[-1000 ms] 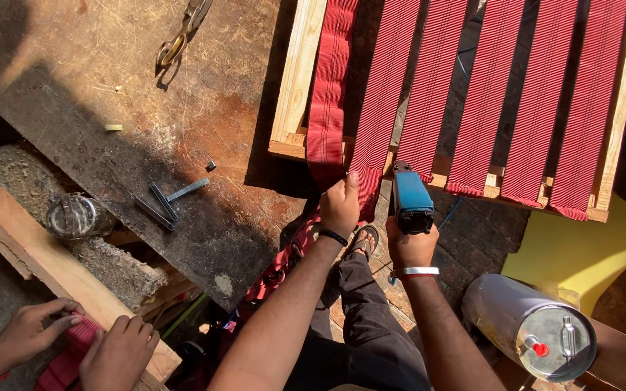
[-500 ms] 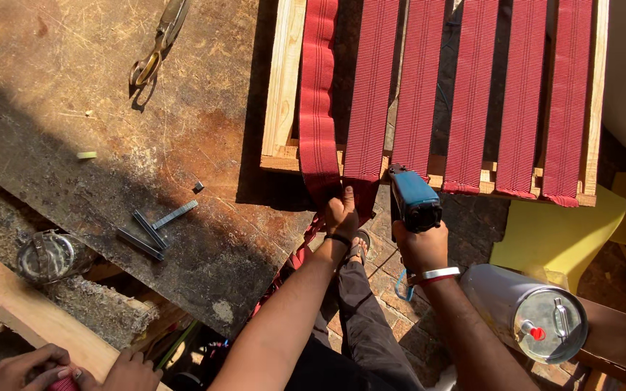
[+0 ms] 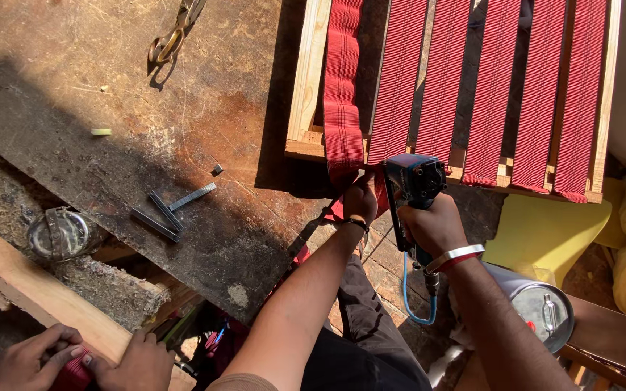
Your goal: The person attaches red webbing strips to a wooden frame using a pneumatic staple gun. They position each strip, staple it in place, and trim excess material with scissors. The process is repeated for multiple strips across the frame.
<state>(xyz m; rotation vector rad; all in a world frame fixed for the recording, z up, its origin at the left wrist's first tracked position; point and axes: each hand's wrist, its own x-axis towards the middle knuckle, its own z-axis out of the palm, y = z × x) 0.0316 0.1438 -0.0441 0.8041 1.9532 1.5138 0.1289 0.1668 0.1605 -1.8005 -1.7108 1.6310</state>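
Right now the red webbing strap hangs over the near rail of the wooden frame, its loose end pinched tight in the left hand. At three o'clock of it, the right hand is wrapped fully around a blue pneumatic stapler, nose on the rail. Out at nine o'clock, staple strips lie on the scarred, sunlit wooden worktop; scissors at eleven. Down at seven o'clock, another person's hands grip red cloth.
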